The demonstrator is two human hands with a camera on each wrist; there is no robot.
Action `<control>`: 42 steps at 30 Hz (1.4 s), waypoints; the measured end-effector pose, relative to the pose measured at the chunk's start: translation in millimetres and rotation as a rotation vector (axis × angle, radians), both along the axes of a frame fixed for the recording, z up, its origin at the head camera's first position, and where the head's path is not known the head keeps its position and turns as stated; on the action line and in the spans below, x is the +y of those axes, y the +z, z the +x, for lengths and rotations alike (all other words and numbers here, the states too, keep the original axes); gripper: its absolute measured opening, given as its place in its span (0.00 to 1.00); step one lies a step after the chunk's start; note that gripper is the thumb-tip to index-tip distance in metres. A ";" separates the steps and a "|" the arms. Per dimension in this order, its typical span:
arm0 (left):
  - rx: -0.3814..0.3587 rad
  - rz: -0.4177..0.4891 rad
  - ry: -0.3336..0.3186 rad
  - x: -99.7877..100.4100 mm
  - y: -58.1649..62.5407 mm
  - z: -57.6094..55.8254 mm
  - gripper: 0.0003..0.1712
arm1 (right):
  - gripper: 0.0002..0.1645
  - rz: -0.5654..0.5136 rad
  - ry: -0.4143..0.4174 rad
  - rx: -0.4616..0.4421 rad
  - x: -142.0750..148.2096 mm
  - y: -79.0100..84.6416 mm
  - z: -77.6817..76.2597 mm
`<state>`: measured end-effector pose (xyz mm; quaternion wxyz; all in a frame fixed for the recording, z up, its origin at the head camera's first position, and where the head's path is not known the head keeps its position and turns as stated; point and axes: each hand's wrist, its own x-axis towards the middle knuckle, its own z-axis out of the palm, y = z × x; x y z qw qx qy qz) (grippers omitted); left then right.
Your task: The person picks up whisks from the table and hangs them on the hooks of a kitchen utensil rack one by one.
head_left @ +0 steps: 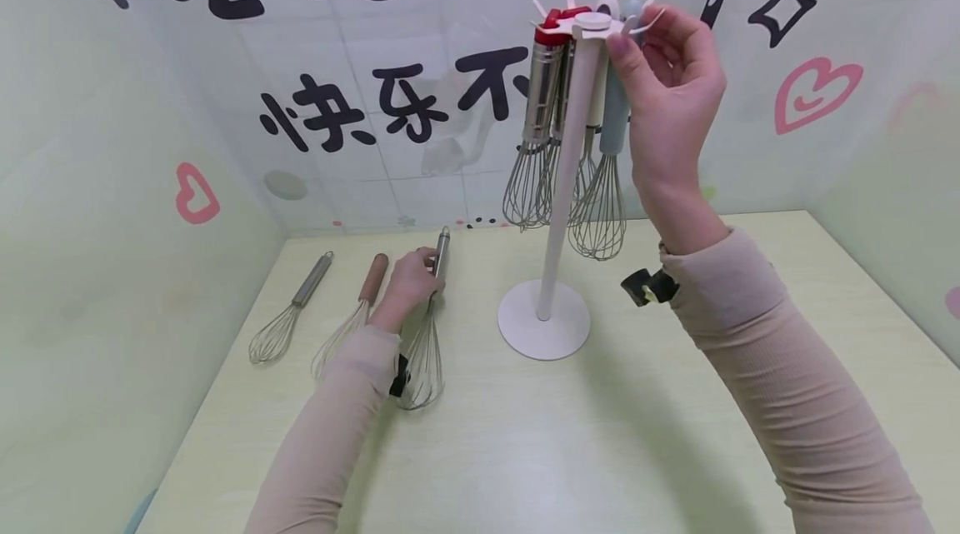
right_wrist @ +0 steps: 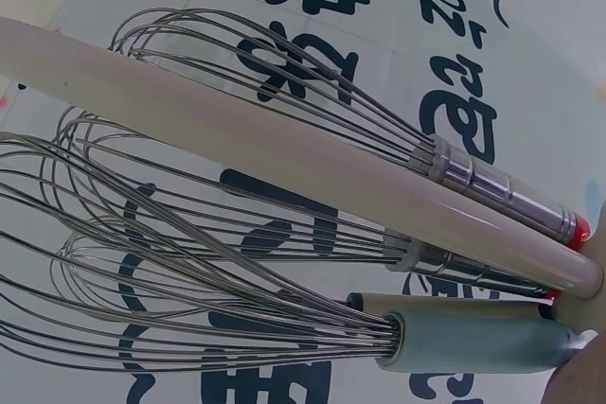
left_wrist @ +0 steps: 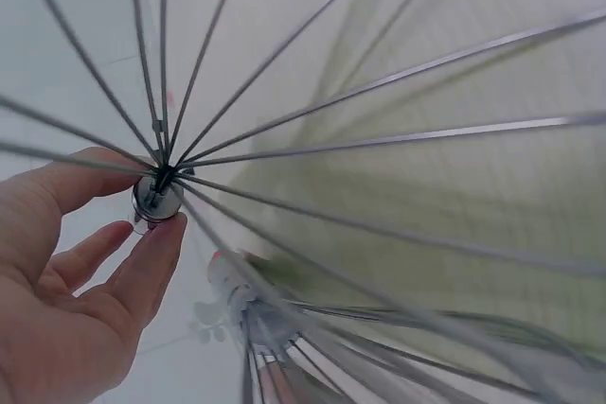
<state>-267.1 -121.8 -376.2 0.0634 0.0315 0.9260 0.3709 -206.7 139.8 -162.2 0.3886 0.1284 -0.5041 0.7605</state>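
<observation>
My left hand point(head_left: 412, 280) pinches the metal handle of a whisk point(head_left: 441, 259) lying on the table. The left wrist view looks along its wires to the handle end point(left_wrist: 157, 198), with thumb and fingers on either side. High on a white stand point(head_left: 567, 184), my right hand point(head_left: 675, 92) grips the hooked top, thumb near the hub and fingers curled at a hook. Hanging there are metal whisks with red ends point(right_wrist: 502, 191), a blue-handled whisk point(right_wrist: 473, 340) and a pale-handled whisk point(head_left: 597, 101) partly behind the pole. The right wrist view hides most of the right hand.
Left of my left hand lie a brown-handled whisk point(head_left: 373, 280), partly covered by my forearm, and a grey-handled whisk point(head_left: 309, 284). The stand's round base point(head_left: 517, 334) is on the table point(head_left: 480, 451). Printed sheets point(head_left: 442, 142) close in the back and sides.
</observation>
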 end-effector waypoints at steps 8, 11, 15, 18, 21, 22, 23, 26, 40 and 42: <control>0.049 0.092 -0.008 5.6 15.3 -0.1 0.38 | 0.17 0.000 0.008 0.002 2.2 1.4 -0.4; 0.061 0.118 -0.012 8.0 20.3 0.7 0.38 | 0.16 0.025 -0.012 0.014 2.5 0.7 -0.4; 0.069 0.171 -0.015 12.2 28.6 4.4 0.39 | 0.15 0.072 -0.055 0.033 2.7 -0.6 -0.3; 0.084 0.207 -0.008 15.3 34.7 6.9 0.39 | 0.15 0.075 -0.064 0.030 3.3 -0.8 0.0; 0.109 0.221 0.000 16.7 39.4 8.3 0.39 | 0.16 0.071 -0.063 0.023 3.5 -0.5 0.4; 0.116 0.230 0.001 16.8 40.9 8.7 0.39 | 0.16 0.072 -0.064 0.025 3.3 -0.3 0.6; 0.123 0.239 0.004 16.8 42.4 9.1 0.38 | 0.16 0.071 -0.064 0.028 3.1 -0.3 0.8; 0.148 0.260 0.012 15.9 46.6 10.4 0.39 | 0.15 0.081 -0.076 0.046 1.9 -0.3 1.8; 0.234 0.456 0.025 19.2 77.5 17.5 0.39 | 0.16 0.050 -0.029 0.032 -0.5 2.5 2.0; 0.253 0.468 0.015 20.2 82.5 18.6 0.40 | 0.17 0.037 -0.007 0.024 -1.3 3.6 2.2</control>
